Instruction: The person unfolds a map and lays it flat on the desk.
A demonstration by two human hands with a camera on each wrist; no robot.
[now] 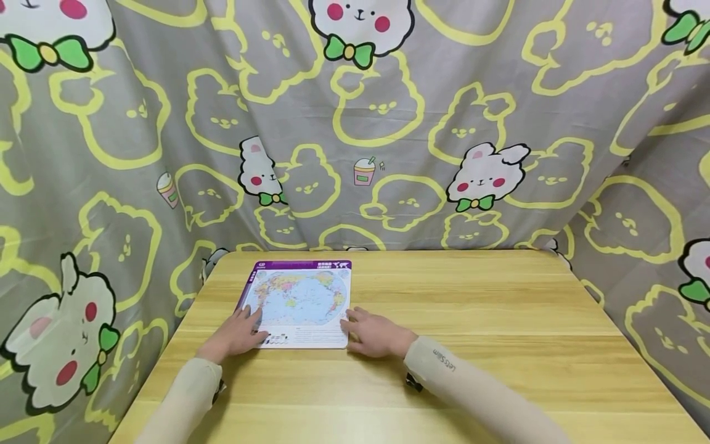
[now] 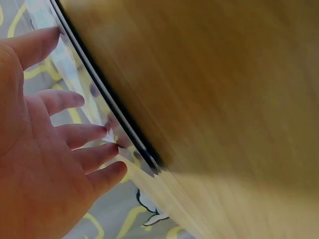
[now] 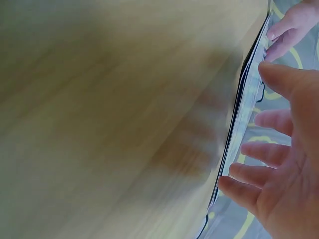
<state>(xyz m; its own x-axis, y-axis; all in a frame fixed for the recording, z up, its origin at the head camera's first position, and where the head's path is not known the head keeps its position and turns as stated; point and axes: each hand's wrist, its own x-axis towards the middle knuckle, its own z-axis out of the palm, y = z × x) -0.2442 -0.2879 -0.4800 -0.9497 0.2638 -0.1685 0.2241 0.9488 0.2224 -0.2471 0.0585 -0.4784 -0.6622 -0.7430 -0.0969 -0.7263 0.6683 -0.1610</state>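
Observation:
A thin flat world map board (image 1: 304, 302) with a purple top border lies on the table, left of its middle. My left hand (image 1: 240, 333) touches its lower left side, fingers spread over the edge. At the lower right edge, my right hand (image 1: 374, 333) has its fingertips on the rim. In the left wrist view, the straight, spread fingers of the left hand (image 2: 55, 129) reach to the board's dark edge. The right wrist view shows the right hand (image 3: 284, 164) with fingers extended toward the board's edge (image 3: 232, 134).
The wood-grain table (image 1: 471, 308) stretches away to the right and in front of the board. A grey curtain (image 1: 399, 111) with yellow outlines and white cartoon animals hangs behind the table and along both sides.

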